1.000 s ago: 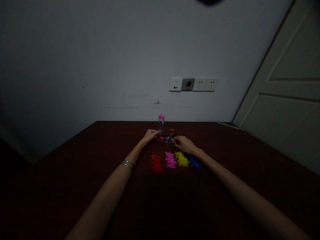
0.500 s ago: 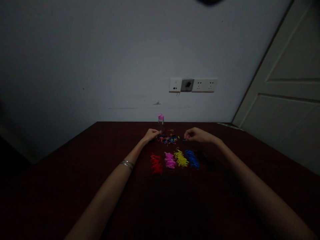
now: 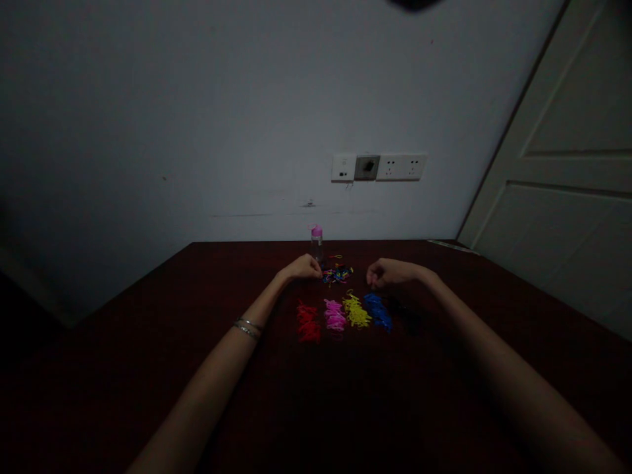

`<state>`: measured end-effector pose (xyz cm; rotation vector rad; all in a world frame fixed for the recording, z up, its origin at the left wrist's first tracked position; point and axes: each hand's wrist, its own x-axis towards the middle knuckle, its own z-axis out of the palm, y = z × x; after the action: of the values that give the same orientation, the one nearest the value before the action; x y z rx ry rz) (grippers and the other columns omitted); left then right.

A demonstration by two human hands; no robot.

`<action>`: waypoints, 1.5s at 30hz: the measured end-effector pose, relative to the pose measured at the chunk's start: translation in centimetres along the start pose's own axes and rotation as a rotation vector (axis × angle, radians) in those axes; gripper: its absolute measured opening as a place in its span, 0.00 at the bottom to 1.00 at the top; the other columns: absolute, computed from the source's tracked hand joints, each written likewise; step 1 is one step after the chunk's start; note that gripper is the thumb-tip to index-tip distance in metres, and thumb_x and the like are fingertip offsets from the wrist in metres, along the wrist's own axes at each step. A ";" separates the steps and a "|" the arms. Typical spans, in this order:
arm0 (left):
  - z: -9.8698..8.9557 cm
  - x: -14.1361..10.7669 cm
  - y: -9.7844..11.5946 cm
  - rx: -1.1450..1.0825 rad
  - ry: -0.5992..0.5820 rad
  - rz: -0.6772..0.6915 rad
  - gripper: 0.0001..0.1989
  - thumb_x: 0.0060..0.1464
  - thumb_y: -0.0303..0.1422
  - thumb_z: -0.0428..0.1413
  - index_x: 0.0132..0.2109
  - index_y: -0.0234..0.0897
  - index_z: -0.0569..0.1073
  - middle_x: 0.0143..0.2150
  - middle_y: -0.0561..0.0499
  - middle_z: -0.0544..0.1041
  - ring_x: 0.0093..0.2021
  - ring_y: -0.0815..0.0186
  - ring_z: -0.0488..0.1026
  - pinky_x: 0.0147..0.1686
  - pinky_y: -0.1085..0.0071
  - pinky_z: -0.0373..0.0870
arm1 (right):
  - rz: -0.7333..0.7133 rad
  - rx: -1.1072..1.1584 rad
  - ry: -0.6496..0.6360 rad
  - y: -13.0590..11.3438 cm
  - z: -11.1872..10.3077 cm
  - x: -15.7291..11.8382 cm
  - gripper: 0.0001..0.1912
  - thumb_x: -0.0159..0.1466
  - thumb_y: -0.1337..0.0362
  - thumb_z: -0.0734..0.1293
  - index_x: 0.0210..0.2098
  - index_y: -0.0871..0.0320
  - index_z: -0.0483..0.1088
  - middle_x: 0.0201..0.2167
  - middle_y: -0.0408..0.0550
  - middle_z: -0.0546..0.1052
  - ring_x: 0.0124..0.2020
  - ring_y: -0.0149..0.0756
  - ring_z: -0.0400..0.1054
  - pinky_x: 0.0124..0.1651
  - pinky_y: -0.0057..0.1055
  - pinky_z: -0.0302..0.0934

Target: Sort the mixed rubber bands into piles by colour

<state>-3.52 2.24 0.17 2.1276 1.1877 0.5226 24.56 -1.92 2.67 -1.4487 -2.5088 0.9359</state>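
My left hand [image 3: 307,266] is at the left edge of a mixed heap of small coloured rubber bands [image 3: 338,274], its fingers pinched together and touching the heap; what they hold is too small to make out. My right hand [image 3: 385,272] is just behind the blue rubber bands [image 3: 378,312], its fingers curled downward and closed, their tips partly hidden. Nearer to me lie sorted piles in a row: red rubber bands [image 3: 309,322], pink rubber bands [image 3: 335,315], yellow rubber bands [image 3: 356,311], then the blue ones. A dim black pile [image 3: 405,315] lies at the right end.
A clear bottle with a pink cap [image 3: 316,241] stands behind the heap, near the wall. The dark red table [image 3: 148,342] reaches the wall, which carries sockets and a switch [image 3: 379,167]. A pale door [image 3: 567,178] is at the right. The light is dim.
My left hand has shifted slightly right, its fingers now bent down at the heap. My right hand has lowered a little toward the blue pile; the blue bit by its fingertips no longer shows.
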 end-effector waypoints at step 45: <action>4.3 -0.9 5.8 0.160 -0.281 0.227 0.09 0.39 0.30 0.56 0.31 0.31 0.75 0.20 0.54 0.70 0.21 0.74 0.62 0.22 0.78 0.55 | 0.003 -0.052 0.088 0.7 0.1 0.2 0.13 0.45 0.69 0.59 0.28 0.63 0.71 0.23 0.46 0.72 0.24 0.29 0.63 0.26 0.24 0.57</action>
<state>2.14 -2.22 1.03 2.3954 0.8617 0.2184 24.99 -1.55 2.15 -1.4752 -2.4863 0.7945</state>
